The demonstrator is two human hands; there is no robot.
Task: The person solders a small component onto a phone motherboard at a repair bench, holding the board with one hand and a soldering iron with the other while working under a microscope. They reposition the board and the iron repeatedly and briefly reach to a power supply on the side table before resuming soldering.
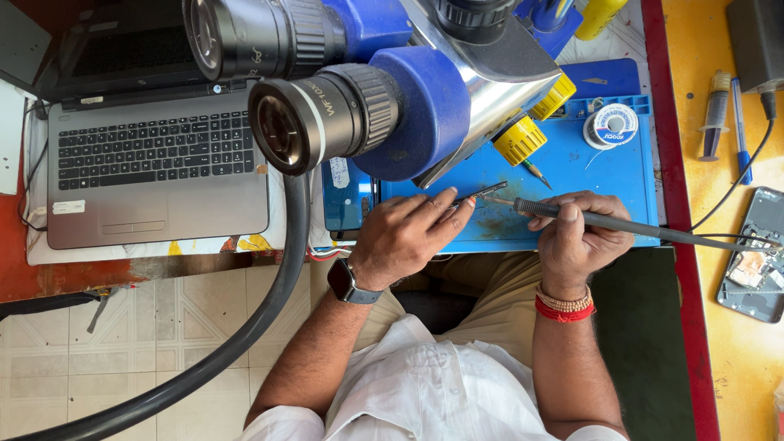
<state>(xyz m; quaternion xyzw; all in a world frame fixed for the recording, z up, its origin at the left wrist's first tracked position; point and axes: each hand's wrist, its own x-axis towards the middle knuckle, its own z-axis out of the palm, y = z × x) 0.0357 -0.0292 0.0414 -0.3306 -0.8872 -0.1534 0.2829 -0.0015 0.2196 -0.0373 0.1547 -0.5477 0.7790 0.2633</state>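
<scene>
Two tools meeting over the blue mat: tweezers pinched in left hand fingers, soldering iron clenched in right hand, beneath the microscope, solder spool near, laptop well apart.

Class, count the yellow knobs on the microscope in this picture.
2: one yellow knob above the blue mat, another yellow knob up and right of it. Others may be hidden behind the microscope body.
</scene>
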